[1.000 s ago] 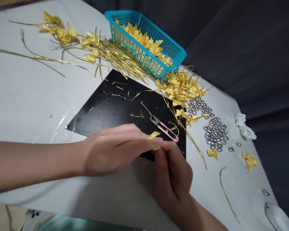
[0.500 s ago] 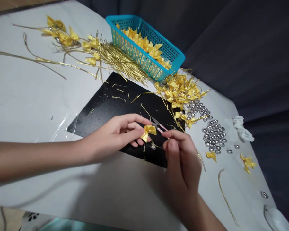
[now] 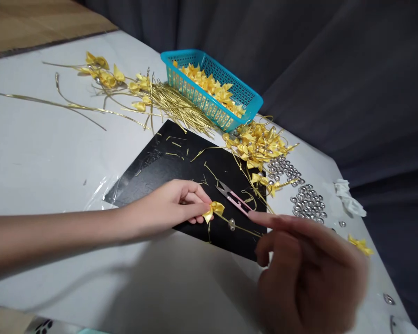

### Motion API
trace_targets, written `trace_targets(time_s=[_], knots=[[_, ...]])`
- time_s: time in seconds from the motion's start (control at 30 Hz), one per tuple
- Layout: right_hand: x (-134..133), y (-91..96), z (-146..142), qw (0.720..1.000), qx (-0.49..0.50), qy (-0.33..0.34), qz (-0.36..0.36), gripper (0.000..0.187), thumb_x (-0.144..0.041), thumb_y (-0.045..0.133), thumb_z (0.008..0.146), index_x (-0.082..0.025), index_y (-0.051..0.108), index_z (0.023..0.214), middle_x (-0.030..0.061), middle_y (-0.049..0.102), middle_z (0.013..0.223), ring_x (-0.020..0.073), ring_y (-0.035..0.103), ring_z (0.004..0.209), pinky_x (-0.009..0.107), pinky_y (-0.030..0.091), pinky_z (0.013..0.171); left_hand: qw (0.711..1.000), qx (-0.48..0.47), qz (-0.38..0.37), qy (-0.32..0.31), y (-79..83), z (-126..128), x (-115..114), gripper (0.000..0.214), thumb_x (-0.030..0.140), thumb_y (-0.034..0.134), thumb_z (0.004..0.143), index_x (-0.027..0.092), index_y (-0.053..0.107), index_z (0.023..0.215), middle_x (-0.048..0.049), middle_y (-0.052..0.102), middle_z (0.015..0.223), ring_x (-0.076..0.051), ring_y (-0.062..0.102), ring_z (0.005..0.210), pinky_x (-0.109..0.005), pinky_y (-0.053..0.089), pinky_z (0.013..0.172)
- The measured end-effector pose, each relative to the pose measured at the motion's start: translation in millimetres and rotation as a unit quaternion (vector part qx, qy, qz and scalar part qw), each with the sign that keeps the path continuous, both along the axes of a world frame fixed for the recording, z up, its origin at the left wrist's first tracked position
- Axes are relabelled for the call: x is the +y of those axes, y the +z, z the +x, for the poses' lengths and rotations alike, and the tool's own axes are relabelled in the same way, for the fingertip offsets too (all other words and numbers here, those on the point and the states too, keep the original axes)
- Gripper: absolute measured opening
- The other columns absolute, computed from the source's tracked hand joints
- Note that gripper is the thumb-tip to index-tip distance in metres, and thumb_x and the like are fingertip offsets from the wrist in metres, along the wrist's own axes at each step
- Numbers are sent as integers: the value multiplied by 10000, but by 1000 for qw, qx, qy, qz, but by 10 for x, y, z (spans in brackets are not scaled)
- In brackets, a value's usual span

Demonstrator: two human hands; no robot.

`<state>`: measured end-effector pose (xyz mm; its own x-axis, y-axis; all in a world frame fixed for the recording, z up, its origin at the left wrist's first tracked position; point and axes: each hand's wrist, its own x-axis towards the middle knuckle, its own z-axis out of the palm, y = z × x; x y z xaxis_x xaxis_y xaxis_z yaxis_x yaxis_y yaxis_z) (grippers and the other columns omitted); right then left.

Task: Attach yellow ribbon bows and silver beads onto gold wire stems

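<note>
While the left hand (image 3: 167, 211) pinches a small yellow ribbon bow (image 3: 213, 210) between thumb and fingertips, the bow sits just above the near edge of the black mat (image 3: 167, 160), low over its surface. A thin gold wire (image 3: 242, 228) runs from the bow toward the right hand (image 3: 310, 269), and a silver bead (image 3: 231, 224) sits on that wire between the two hands. The right hand is blurred and close to the camera; its fingers are loosely curled with the index finger extended toward the wire's far end. Whether it grips the wire cannot be told.

Just beyond the bead, pink-handled thread snips (image 3: 234, 198) lie on the mat, blades pointing away from the person. Short gold wire offcuts are scattered over the mat. The mat rests on the white table (image 3: 38, 148).

At the mat's far right corner lies a heap of finished yellow bows with wires (image 3: 257, 141); beside it, toward the table's right edge, a cluster of loose silver beads (image 3: 308, 202). A turquoise basket (image 3: 244, 93) holding more yellow bows stands behind the mat. Left of the basket lies a bundle of cut gold wires (image 3: 170, 104). A crumpled white scrap (image 3: 348, 197) lies near the right edge.
</note>
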<state>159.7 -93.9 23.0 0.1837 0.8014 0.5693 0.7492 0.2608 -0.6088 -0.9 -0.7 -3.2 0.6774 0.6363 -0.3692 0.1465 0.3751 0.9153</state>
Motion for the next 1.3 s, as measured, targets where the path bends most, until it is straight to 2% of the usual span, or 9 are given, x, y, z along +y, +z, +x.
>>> trace_targets(time_s=[0.1, 0.23, 0.37, 0.5, 0.63, 0.83, 1.07, 1.2, 1.3], knots=[[-43, 109, -19, 999, 17, -18, 25, 111, -155, 493, 887, -172, 600, 864, 31, 678, 691, 104, 617, 498, 185, 452, 409, 998, 31, 54, -18, -22, -7, 4, 147, 280, 577, 799, 136, 603, 806, 7, 624, 659, -104, 545, 605, -200, 373, 549], [-105, 212, -45, 999, 25, 17, -41, 109, -92, 555, 825, -170, 628, 847, 4, 661, 669, 47, 530, 414, 156, 392, 363, 993, 74, 82, -33, -14, -16, -3, 165, 278, 568, 783, 138, 630, 722, -2, 647, 636, -100, 538, 560, -197, 336, 506], [-110, 278, -66, 996, 78, 32, -23, 164, -41, 543, 823, -184, 611, 866, -4, 637, 694, 71, 552, 483, 189, 439, 423, 994, 49, 82, -51, -28, -11, -3, 114, 243, 579, 756, 145, 621, 713, 6, 641, 606, -102, 563, 557, -184, 361, 505], [-52, 301, 30, 999, 25, 33, -21, 172, -71, 528, 847, -195, 611, 933, 20, 646, 759, 93, 589, 539, 195, 436, 424, 994, 34, 89, -58, -48, 5, 8, 130, 265, 575, 760, 147, 621, 731, -1, 632, 612, -114, 581, 567, -191, 403, 513], [43, 211, 148, 989, -92, 81, -82, 132, -161, 508, 881, -207, 564, 992, 22, 672, 804, 92, 595, 526, 192, 438, 452, 994, 47, 88, -45, -26, 7, 5, 156, 296, 531, 796, 157, 577, 744, 11, 600, 600, -120, 591, 548, -192, 420, 496], [144, 29, 125, 944, -240, 173, -145, 135, -110, 439, 861, -183, 549, 886, -6, 619, 689, 84, 558, 508, 180, 396, 459, 974, 105, 195, -52, -18, -12, 5, 194, 257, 480, 821, 174, 522, 650, 52, 522, 501, -102, 550, 446, -179, 369, 438], [164, -79, 72, 950, -231, 150, -150, 133, -114, 424, 875, -186, 533, 896, 7, 628, 738, 110, 607, 620, 199, 413, 520, 953, 149, 252, -81, -20, -15, 13, 219, 278, 453, 854, 181, 542, 679, 51, 553, 475, -91, 525, 455, -163, 341, 437], [176, -138, 83, 979, -152, 99, -96, 213, -80, 398, 881, -206, 471, 1036, 19, 628, 831, 112, 610, 680, 209, 384, 499, 958, 135, 239, -81, -32, -21, 13, 242, 323, 456, 857, 178, 553, 690, 50, 556, 494, -85, 540, 459, -155, 352, 437], [198, -153, 113, 973, -155, 136, -100, 249, -39, 346, 863, -196, 499, 983, 27, 609, 827, 123, 581, 708, 232, 397, 552, 968, 115, 205, -89, -44, -26, 31, 208, 305, 473, 843, 172, 558, 708, 44, 557, 514, -91, 566, 483, -153, 381, 454]])
